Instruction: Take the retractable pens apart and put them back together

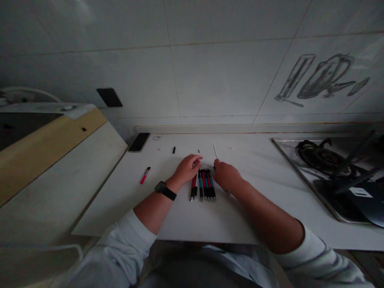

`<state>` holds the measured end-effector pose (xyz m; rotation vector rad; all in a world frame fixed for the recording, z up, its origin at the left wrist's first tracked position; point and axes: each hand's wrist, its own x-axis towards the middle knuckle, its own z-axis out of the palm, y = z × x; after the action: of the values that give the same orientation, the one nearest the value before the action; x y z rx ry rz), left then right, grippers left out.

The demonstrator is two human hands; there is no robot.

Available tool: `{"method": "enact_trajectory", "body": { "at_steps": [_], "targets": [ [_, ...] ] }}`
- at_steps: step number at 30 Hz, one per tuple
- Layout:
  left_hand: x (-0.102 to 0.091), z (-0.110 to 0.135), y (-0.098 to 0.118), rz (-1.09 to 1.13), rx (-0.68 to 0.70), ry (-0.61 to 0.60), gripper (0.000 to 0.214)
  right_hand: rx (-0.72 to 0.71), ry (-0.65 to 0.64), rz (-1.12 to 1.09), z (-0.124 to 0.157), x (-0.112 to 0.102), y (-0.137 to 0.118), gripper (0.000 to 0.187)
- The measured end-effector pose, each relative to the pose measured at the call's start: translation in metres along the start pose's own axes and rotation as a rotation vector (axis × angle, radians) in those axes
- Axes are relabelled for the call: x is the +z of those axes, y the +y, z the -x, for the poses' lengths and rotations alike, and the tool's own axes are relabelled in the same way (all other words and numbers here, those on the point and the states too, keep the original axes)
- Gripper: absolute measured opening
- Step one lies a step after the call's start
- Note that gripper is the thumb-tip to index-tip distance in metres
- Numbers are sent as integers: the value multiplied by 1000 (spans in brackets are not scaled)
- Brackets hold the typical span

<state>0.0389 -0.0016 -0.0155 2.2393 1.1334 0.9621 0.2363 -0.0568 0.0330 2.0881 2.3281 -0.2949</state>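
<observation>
Worktop [255, 224], smooth and white, stretches under the right hand [225, 174], fingers curled, and the left hand [186, 168], fingers bent; I cannot tell whether either pinches anything. Slender cylindrical pens [205, 185] lie parallel between hands and front edge; a thin white rod [215, 151] juts beyond the right hand.

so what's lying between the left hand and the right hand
In the head view, the far ends of the lined-up pens lie between the left hand and the right hand.
</observation>
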Motion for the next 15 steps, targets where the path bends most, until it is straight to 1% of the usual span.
{"method": "enact_trajectory", "body": {
  "at_steps": [2, 4, 6, 8, 10, 15],
  "targets": [
    [-2, -1, 3, 9, 35, -10, 25, -43, 73, -68, -5, 4, 2, 29],
    [-5, -1, 7, 11, 69, -42, 23, -154, 167, -159, -9, 9, 2, 25],
    [-8, -1, 11, 10, 73, -71, 17, -265, 249, -233, -12, 13, 3, 21],
    [-11, 0, 12, 1, 53, -65, 11, -327, 309, -281, -14, 16, 4, 19],
    [-16, 0, 11, -2, 30, -21, 8, -343, 347, -311, -16, 17, 8, 21],
    [-25, -2, -1, 71, -68, 137, 11, -326, 401, -414, -28, 16, 24, 19]
  ]
}}
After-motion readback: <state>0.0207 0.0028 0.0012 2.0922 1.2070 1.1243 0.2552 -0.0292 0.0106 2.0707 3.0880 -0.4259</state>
